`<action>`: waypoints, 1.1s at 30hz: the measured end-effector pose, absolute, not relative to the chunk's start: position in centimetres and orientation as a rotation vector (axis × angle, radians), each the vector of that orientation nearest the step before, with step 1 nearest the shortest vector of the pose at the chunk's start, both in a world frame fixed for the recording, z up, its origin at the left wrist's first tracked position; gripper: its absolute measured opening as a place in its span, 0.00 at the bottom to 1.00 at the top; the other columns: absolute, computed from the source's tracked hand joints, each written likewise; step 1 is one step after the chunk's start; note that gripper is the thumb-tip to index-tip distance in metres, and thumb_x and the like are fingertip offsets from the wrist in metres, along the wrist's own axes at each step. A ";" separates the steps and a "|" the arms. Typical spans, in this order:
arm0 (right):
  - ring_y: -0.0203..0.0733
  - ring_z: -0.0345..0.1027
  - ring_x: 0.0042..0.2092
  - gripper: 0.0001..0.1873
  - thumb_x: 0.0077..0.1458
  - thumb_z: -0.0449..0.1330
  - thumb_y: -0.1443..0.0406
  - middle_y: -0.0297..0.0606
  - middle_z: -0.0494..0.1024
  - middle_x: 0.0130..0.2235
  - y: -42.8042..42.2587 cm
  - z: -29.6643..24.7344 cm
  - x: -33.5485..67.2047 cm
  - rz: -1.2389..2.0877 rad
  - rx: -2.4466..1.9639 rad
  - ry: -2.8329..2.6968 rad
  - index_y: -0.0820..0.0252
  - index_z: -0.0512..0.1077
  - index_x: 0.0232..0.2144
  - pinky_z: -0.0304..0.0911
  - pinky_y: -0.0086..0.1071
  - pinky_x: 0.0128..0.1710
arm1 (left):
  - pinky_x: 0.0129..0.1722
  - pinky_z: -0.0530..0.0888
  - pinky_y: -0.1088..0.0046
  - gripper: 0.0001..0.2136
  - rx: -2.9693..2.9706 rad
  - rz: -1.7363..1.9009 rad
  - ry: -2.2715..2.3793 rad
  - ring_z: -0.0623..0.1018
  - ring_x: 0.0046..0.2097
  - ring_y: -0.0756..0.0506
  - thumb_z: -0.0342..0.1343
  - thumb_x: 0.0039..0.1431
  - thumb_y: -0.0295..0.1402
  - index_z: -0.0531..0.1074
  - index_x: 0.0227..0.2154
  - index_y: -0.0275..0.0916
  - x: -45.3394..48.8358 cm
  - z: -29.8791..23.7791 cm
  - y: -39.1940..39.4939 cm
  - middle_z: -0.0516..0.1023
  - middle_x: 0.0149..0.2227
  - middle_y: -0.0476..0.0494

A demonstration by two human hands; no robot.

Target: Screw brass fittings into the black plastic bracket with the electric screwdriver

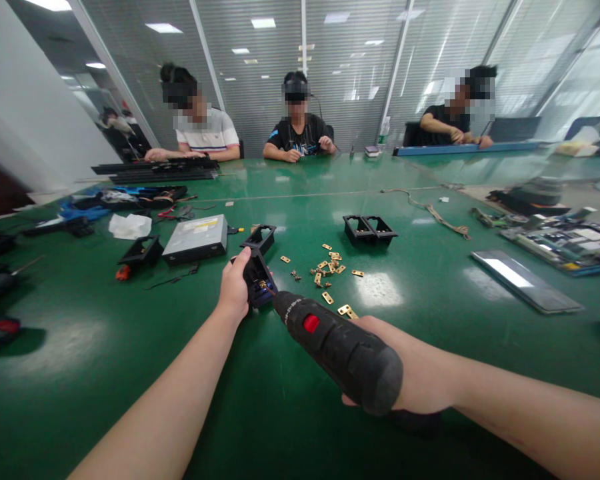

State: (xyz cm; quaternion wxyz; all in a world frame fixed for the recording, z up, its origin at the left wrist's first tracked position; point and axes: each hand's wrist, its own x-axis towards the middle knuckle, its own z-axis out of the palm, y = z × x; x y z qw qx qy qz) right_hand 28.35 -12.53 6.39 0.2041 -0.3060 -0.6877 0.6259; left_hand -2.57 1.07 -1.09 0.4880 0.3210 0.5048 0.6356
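My left hand (234, 287) is closed on a black plastic frame (257, 275), holding it tilted above the green table (145, 400). In my right hand (415, 367) is a black cordless screwdriver (337, 350) with a red switch on top. Its bit reaches into the frame, close to a small brass-coloured piece; whether it touches a screw I cannot tell. Several brass plates (329, 298) and small screws (295, 275) lie scattered to the right of the frame. Another black frame (261, 239) stands just behind my left hand.
A double black frame (369, 230) stands past the brass plates. Leftward are a grey disc drive (197, 238), another black frame (141, 251) and tools. On the right lie a dark flat panel (526, 281) and circuit boards (575, 240). Three people sit across the table.
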 end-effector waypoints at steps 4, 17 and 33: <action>0.42 0.70 0.38 0.19 0.51 0.84 0.67 0.29 0.81 0.36 -12.6 6.4 28.3 1.747 -0.836 -1.916 0.56 0.79 0.39 0.68 0.34 0.38 | 0.34 0.86 0.61 0.25 0.790 1.541 1.232 0.91 0.34 0.35 0.77 0.65 0.59 0.79 0.46 0.43 -2.6 -1.1 1.0 0.88 0.34 0.40; 0.40 0.66 0.35 0.20 0.54 0.84 0.65 0.27 0.77 0.34 -12.5 6.1 28.4 1.757 -0.786 -1.913 0.54 0.77 0.38 0.64 0.33 0.36 | 0.31 0.84 0.63 0.28 0.793 1.548 1.216 0.89 0.32 0.36 0.79 0.63 0.61 0.79 0.45 0.43 -2.5 -1.0 0.9 0.87 0.33 0.42; 0.40 0.68 0.35 0.19 0.53 0.84 0.64 0.26 0.79 0.32 -12.4 6.2 28.3 1.765 -0.796 -1.919 0.54 0.76 0.36 0.66 0.33 0.35 | 0.32 0.84 0.62 0.27 0.790 1.547 1.242 0.91 0.35 0.33 0.78 0.64 0.60 0.79 0.45 0.42 -2.6 -1.0 1.0 0.88 0.33 0.40</action>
